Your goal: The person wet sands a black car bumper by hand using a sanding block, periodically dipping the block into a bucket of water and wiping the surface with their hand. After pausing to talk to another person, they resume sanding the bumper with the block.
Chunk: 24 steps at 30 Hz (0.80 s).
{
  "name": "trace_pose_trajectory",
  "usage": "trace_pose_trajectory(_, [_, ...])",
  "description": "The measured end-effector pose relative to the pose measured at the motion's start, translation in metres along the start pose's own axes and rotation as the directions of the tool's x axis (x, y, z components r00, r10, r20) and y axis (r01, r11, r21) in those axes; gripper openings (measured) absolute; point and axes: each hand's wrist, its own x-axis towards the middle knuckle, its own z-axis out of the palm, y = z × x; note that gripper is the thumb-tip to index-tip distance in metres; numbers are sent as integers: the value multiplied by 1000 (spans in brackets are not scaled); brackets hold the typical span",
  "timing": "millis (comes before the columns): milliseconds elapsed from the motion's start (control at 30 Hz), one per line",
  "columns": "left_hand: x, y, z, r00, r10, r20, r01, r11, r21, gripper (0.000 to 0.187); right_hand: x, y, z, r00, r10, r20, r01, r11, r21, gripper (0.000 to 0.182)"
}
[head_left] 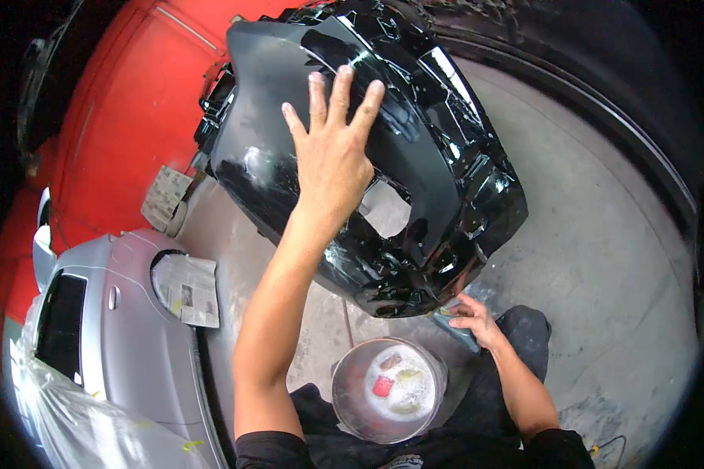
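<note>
A large glossy black car bumper (438,133) stands on the concrete floor in front of me, wet and shiny. My left hand (332,148) lies flat on its upper face with the fingers spread. My right hand (469,316) is low at the bumper's bottom edge, closed on a small pad or sponge (447,314) that is mostly hidden by the fingers. Between my knees stands a metal bucket (350,406) of soapy water with a red piece and other bits floating in it.
A silver car (125,344) is at the lower left, its wheel arch masked with newspaper (188,289) and its window covered with plastic sheet. A red car body (125,109) fills the upper left. Grey concrete floor (594,258) spreads to the right.
</note>
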Motion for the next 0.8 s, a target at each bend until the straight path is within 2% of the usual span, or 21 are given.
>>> trace_pose_trajectory(200, [-11,1,13,992,129,7,-128,991,-47,83,-1,-3,1,1000,16,-27,-16,1000,9,105])
trace_pose_trajectory(300, [8,-33,25,994,-63,-91,57,996,-71,89,-6,-16,6,1000,27,15,-27,1000,3,107])
trace_pose_trajectory(367, [16,-58,30,988,-121,-96,112,989,-96,93,-5,-7,-1,1000,30,9,-30,999,-19,108])
trace_pose_trajectory(433, [12,-50,30,985,-133,-108,120,985,-122,91,-7,-9,4,999,29,-22,-29,1000,-12,106])
trace_pose_trajectory(600, [-24,1,34,996,-52,-78,45,994,-98,93,-3,-3,2,998,35,-53,-35,999,-3,101])
trace_pose_trajectory(700, [-48,30,31,996,-47,-72,26,965,-260,88,0,4,-3,999,22,-30,-21,1000,16,100])
trace_pose_trajectory(800, [-60,36,30,998,4,-68,-24,956,-291,82,0,-2,-1,1000,21,-2,-21,1000,16,98])
